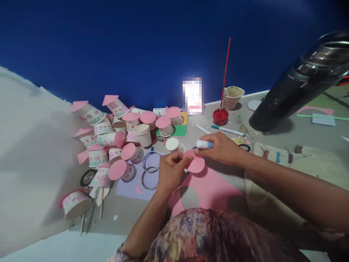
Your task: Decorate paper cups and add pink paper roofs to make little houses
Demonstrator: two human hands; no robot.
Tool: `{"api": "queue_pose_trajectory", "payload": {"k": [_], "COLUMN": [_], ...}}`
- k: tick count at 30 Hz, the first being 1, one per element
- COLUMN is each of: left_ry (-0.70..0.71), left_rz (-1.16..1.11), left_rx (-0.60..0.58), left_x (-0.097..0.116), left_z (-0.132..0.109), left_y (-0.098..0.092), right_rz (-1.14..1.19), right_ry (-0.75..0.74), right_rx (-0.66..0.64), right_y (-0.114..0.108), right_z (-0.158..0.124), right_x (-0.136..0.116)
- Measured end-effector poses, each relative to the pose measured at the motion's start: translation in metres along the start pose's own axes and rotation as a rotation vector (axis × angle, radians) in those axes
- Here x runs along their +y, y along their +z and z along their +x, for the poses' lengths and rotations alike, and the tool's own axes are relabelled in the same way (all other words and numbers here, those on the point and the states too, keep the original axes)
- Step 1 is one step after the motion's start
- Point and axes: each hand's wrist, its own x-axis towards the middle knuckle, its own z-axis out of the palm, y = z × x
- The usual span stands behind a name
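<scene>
Head view shows my two hands close together above the grey table (272, 134), in front of my chest. My left hand (170, 169) is closed in a pinch on the left edge of a pink circle (196, 165) of paper, thumb and fingers pressing it from both sides. I think I hold it by the edge so that its flat face stays free. My right hand (222, 147) is closed around a glue stick (205, 144). It lies almost level in my fingers, its white end pointing left, just above the upper edge of the circle. I cannot tell if the cap is on, or if the stick touches the paper. The circle is lifted a little over a pink sheet (209, 189), which lies flat under my hands and has round holes cut in it. To the left, a big heap of decorated paper cups (98, 145) lies near the blue wall (136, 54), many of them with pink discs or pink cones on them. A short stack of plain cups (143, 134) stands among them, within reach. Some thin rings (151, 162) rest on a purple sheet (128, 187) just beside my left hand. Behind my right hand are a marker (227, 130) and a red pot (220, 116) with a red stick (225, 72) standing in it.
</scene>
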Motion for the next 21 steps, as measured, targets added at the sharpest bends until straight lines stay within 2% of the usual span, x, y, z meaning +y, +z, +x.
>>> {"api": "queue_pose_trajectory", "payload": {"k": [6,9,12,21], "left_ry": [0.048,0.085,0.064,0.183], "left_rz": [-0.01,-0.054,-0.096,0.157], "left_rx": [-0.079,-0.016,0.057,0.056], "left_x": [0.006,0.003,0.001,0.012], "left_z": [-0.003,-0.003,-0.002,-0.012], "left_y": [-0.006,-0.013,-0.017,-0.004], "right_rz": [-0.068,-0.08,-0.101,-0.117], "right_ry": [0.002,-0.002,-0.002,-0.01], "right_rx": [0.034,0.051,0.053,0.058], "right_y": [-0.002,-0.004,-0.005,-0.002], "right_z": [0.0,-0.001,-0.001,-0.002], "right_x": [-0.002,-0.002,-0.002,-0.002]}}
